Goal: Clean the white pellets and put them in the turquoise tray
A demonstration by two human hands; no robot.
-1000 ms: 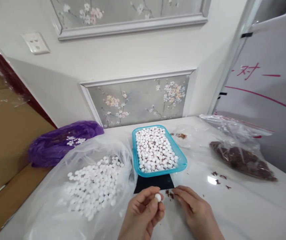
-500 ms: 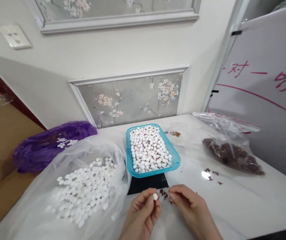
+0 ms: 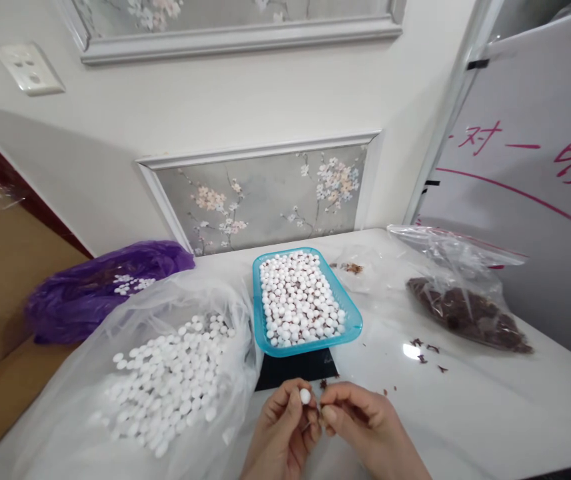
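Observation:
Between the thumb and forefinger of my left hand (image 3: 285,427) is a small white ball (image 3: 305,397). My right hand (image 3: 360,427) is pinched close beside it; whatever its fingertips hold is too small to make out. Just beyond the fingers, small dark red-brown pieces (image 3: 324,384) lie on the table. Ahead of both hands stands a blue plastic basket (image 3: 354,325) filled with white balls (image 3: 300,297), with dark red bits showing among them.
A clear plastic bag (image 3: 80,400) of loose white balls lies open at left, beside a purple bag (image 3: 65,300). To the right sit a zip bag (image 3: 465,310) of dark brown pieces, scattered bits (image 3: 422,359) and a clear bag (image 3: 375,267). A wall rises behind.
My right hand has moved left and nearer to me, away from the dark red-brown pieces, and its fingertips now meet my left hand. The white ball stays in my left fingers.

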